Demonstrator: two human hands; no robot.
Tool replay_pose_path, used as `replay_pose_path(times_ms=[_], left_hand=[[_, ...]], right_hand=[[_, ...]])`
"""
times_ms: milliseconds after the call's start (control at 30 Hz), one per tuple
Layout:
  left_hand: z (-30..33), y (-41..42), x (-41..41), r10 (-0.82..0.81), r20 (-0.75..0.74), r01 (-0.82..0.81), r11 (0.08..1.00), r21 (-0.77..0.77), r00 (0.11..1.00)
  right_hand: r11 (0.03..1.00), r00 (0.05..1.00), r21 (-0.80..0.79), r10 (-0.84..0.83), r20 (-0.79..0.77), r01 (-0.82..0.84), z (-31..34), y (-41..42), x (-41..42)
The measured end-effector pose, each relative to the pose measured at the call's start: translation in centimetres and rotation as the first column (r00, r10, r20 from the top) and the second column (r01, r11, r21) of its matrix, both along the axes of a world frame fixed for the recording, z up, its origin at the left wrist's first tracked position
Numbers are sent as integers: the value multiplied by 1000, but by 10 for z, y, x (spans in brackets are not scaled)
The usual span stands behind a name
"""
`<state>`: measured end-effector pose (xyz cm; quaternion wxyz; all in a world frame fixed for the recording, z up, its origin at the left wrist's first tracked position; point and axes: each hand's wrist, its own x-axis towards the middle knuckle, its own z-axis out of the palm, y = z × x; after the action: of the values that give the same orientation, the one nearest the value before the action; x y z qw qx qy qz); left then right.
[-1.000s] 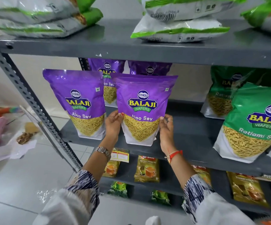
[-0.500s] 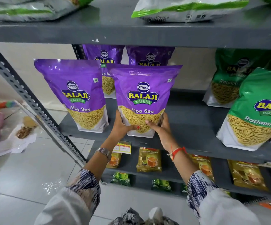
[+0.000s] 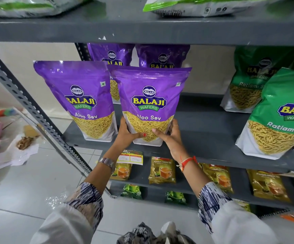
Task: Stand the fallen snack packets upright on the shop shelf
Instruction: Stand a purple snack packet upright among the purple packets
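Note:
A purple Aloo Sev packet stands upright at the front edge of the grey middle shelf. My left hand grips its lower left corner and my right hand grips its lower right corner, thumbs across its front. A second purple Aloo Sev packet stands upright just to its left. Two more purple packets stand behind them. Green Ratlami Sev packets stand upright at the right of the same shelf.
The top shelf carries white-and-green packets lying flat. Lower shelves hold small tea packets and a yellow price tag. The perforated shelf post runs down the left. Papers and scraps lie on the tiled floor.
My hands slid from the packet's sides down to its bottom corners, thumbs now across the front. The view has moved closer and tilted down slightly.

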<state>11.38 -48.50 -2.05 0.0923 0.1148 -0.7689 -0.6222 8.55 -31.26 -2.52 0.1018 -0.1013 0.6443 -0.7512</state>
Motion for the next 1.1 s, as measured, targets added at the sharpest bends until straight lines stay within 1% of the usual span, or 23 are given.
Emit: replay_pose_path(times_ms=[100, 300, 367, 433, 500, 567, 667, 733, 767, 833, 867, 900, 933, 967, 1033, 1067, 1100], left_hand=[[-5, -1, 3, -15, -28, 15, 1000, -2, 1000], [-8, -4, 9, -29, -7, 29, 999, 43, 1000], [-9, -1, 13, 12, -20, -11, 1000, 26, 1000], [-12, 5, 19, 86, -74, -85, 996, 16, 993], [-16, 17, 27, 173, -127, -169, 985, 38, 977], [-21, 37, 39, 249, -180, -249, 968, 20, 952], [-23, 78, 53, 323, -315, -364, 928, -78, 893], [-20, 112, 56, 370, -339, -412, 909, -59, 865], [-20, 128, 56, 367, -363, -412, 910, -53, 856], [-24, 158, 50, 294, -410, -362, 927, -96, 864], [-25, 169, 46, 222, -417, -301, 944, -134, 881], [-25, 185, 38, 134, -411, -216, 963, -162, 902], [-25, 199, 29, 48, -383, -121, 978, -169, 923], [-23, 212, 19, -27, -343, -24, 989, -144, 939], [-14, 243, -1, -151, -261, 145, 989, -43, 953], [-10, 258, -14, -204, -220, 211, 978, 5, 954], [-7, 271, -27, -250, -178, 262, 964, 46, 952]], right_hand=[[1000, 1000, -4, 7, -1, -7, -3, 1, 3], [1000, 1000, -9, -9, 3, 9, -4, -2, 7], [1000, 1000, -10, -25, -9, 25, -5, -2, 9], [998, 998, -29, -58, -17, 57, -6, 1, 13], [995, 995, -41, -95, -19, 94, -9, 7, 20], [985, 986, -39, -166, -7, 166, -12, 17, 29], [948, 952, -92, -304, 16, 304, -17, 41, 40], [893, 901, -124, -432, 34, 432, -21, 66, 43], [852, 863, -137, -503, 50, 505, -22, 79, 43], [734, 752, -168, -653, 91, 658, -23, 110, 40], [667, 688, -177, -717, 111, 723, -24, 126, 37], [601, 624, -182, -773, 116, 779, -23, 146, 34], [552, 574, -176, -811, 114, 815, -23, 166, 30], [522, 541, -165, -835, 100, 836, -22, 184, 27], [509, 517, -120, -855, 39, 852, -19, 223, 19], [527, 530, -88, -848, 8, 845, -17, 242, 14], [568, 569, -63, -822, -7, 820, -12, 257, 8]])
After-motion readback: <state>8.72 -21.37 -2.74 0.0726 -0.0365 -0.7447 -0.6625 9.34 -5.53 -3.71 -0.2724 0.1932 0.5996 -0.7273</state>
